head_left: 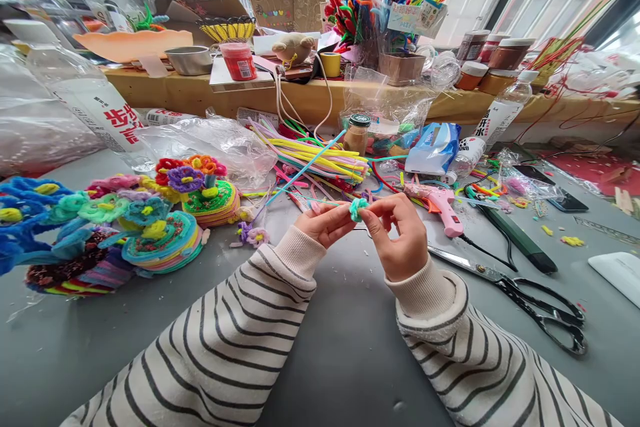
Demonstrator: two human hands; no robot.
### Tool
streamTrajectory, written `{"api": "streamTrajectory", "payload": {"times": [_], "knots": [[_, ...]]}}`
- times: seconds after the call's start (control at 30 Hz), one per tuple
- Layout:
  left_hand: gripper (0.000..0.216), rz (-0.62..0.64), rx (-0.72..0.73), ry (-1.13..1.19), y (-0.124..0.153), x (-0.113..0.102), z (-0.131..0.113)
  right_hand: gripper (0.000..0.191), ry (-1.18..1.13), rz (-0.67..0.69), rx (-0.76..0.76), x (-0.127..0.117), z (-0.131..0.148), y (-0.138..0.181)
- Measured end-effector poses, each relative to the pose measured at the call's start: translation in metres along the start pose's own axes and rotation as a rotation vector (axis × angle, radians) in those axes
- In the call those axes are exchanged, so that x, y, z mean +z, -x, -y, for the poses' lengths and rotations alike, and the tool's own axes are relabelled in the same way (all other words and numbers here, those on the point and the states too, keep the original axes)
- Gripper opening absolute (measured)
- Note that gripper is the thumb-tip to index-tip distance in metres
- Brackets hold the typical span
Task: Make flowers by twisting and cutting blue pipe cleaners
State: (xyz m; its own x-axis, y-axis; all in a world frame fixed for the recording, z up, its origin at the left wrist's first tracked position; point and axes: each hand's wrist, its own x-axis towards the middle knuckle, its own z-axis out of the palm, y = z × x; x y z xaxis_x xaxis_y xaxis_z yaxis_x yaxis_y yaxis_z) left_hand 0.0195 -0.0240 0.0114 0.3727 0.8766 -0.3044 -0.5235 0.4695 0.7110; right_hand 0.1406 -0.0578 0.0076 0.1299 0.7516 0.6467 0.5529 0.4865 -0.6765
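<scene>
Both hands meet over the middle of the table around a small turquoise pipe-cleaner flower (358,209), its loops curled tight together. My left hand (326,221) pinches it from the left, and a thin turquoise stem runs out leftward above those fingers. From the right, my right hand (400,235) grips the flower's edge between thumb and forefinger. Just behind lies a heap of loose pipe cleaners (320,159) in yellow, pink and other colours. Finished pipe-cleaner flowers (145,203) on coiled round bases stand to the left.
Black-handled scissors (520,293) lie right of my right hand, near a pink glue gun (440,203) with a cord. A water bottle (95,100) stands at left. Behind, a wooden ledge (310,97) carries jars, a metal bowl (189,60) and bundled pipe cleaners (370,7).
</scene>
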Motion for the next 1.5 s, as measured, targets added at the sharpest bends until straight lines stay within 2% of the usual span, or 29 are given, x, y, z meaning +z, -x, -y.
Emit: {"api": "streamTrajectory", "payload": {"times": [1.3,1.5], "knots": [[0.007,0.053,-0.011,0.005,-0.0025,-0.0047,0.0007,0.006,0.011,0.007,0.0,-0.0005,0.0,-0.0005],[0.006,0.008,-0.023,0.075,0.0021,-0.0023,-0.0015,0.009,-0.023,-0.07,0.013,-0.0016,0.0,-0.0001]]}}
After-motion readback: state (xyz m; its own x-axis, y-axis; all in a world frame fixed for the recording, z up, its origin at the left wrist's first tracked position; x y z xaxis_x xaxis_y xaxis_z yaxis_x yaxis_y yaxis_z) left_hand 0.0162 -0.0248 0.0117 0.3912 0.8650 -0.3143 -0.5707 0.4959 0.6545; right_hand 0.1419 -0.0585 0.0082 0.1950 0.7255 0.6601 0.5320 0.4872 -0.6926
